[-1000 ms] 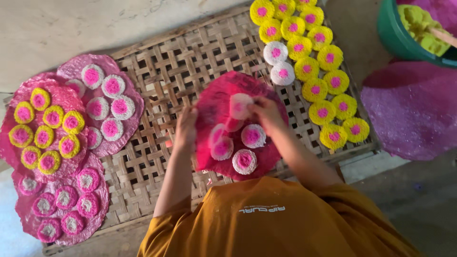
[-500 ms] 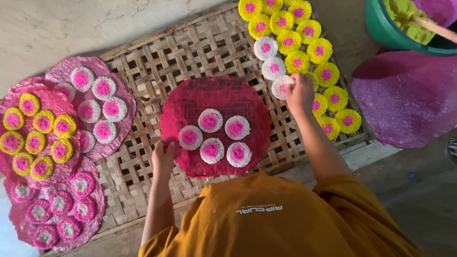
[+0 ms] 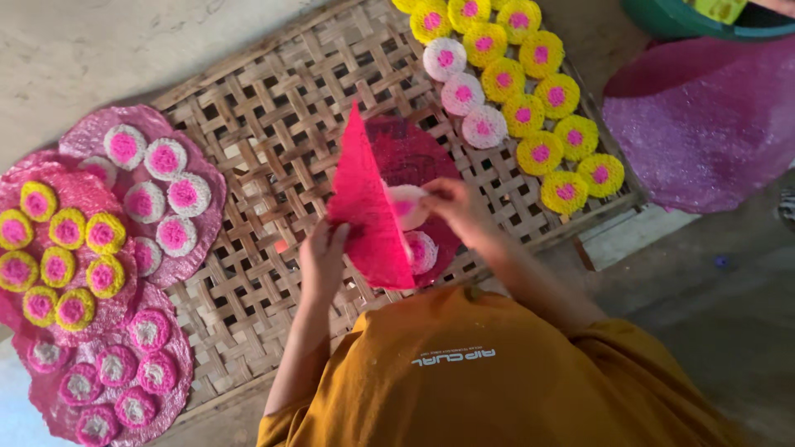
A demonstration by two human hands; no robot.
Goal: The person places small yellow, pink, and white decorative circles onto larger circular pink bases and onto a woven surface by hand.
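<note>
On the woven mat, left hand pinches a red sheet (tilted upright) at 6 o'clock, right hand fingers closed on a white disc.

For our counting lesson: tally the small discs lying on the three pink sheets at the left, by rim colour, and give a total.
Yellow discs: 9
White discs: 7 (one partly covered)
Pink discs: 7
Total: 23
</note>
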